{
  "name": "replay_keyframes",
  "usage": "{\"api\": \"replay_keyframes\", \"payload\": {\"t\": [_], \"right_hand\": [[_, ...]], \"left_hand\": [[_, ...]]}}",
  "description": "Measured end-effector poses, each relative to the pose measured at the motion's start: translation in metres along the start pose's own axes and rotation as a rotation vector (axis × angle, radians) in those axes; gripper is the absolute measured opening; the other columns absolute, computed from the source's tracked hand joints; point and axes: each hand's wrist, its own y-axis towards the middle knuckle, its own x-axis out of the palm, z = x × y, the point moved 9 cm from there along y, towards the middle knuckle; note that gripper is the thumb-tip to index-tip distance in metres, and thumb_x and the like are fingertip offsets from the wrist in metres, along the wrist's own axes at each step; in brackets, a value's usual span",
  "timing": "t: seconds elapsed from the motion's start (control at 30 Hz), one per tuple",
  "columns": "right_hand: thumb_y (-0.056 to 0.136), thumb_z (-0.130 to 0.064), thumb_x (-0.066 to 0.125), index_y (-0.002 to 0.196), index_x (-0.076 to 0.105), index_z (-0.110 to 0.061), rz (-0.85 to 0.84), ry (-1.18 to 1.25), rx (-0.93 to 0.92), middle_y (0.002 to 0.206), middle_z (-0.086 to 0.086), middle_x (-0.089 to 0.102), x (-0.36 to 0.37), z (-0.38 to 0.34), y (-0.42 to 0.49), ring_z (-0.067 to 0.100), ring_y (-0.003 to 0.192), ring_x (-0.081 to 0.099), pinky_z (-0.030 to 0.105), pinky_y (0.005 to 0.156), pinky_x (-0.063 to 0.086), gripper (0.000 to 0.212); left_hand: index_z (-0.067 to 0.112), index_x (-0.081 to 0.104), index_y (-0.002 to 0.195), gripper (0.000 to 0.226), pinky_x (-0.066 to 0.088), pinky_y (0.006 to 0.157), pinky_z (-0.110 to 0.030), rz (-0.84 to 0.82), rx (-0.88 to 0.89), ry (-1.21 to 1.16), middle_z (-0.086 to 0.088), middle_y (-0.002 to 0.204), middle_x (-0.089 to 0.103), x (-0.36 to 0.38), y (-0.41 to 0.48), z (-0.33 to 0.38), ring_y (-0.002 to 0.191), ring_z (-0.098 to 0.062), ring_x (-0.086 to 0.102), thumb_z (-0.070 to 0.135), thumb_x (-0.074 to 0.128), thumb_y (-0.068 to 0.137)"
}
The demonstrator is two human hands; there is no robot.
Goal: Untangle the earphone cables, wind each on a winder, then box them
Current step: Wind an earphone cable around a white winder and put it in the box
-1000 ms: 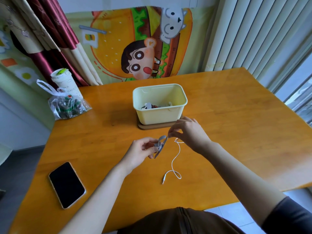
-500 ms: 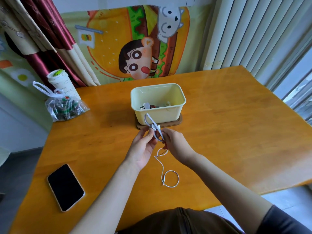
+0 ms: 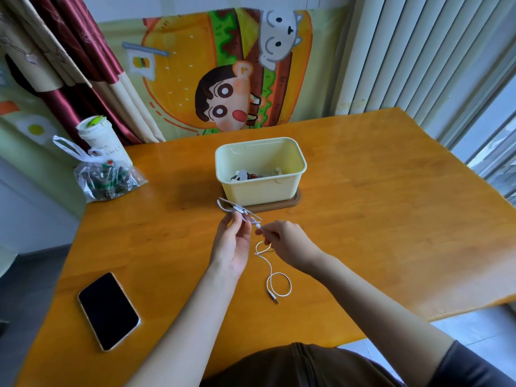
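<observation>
While your left hand [image 3: 233, 244] pinches the winder [image 3: 237, 210] steady, your right hand [image 3: 289, 244] pinches the cable [image 3: 268, 280] just beside it so the trailing slack can wrap on.

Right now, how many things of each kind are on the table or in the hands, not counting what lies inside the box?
Phone: 1
Plastic bag: 1
Lidded cup: 1
Yellow box: 1
Brown board under the box: 1
White earphone cable: 1
Winder: 1
Total: 7
</observation>
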Motion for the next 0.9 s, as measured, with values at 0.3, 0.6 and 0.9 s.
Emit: {"api": "replay_keyframes", "payload": {"t": [0.3,0.6,0.9], "right_hand": [[0.098,-0.026,0.046,0.109,0.068,-0.024,0.104,-0.148,-0.1,0.095,-0.002,0.061,-0.012,-0.013,-0.009,0.015,0.082,0.06,0.034,0.068,0.052,0.025],[0.094,-0.032,0.054,0.099,0.071,-0.022,0.193,-0.241,-0.123,0.098,-0.004,0.063,-0.04,-0.006,-0.008,0.015,0.098,0.052,0.031,0.08,0.042,0.02],[0.092,-0.035,0.054,0.105,0.067,-0.022,0.201,-0.367,-0.108,0.115,-0.001,0.053,-0.048,-0.002,-0.005,0.018,0.109,0.047,0.03,0.087,0.036,0.023]], "left_hand": [[0.007,0.058,0.103,0.011,0.051,0.059,-0.018,0.057,0.187,0.347,-0.008,0.079,0.061,-0.007,0.003,0.021,0.069,-0.014,0.058,0.004,0.056,0.092],[0.019,0.064,0.093,0.016,0.052,0.062,-0.03,-0.138,0.483,1.175,-0.006,0.082,0.067,0.005,0.003,0.035,0.075,-0.023,0.062,0.006,0.068,0.085],[0.019,0.066,0.099,0.017,0.049,0.074,-0.017,-0.353,0.434,1.43,0.005,0.089,0.066,0.019,-0.006,0.023,0.086,-0.012,0.061,0.009,0.068,0.085]]}}
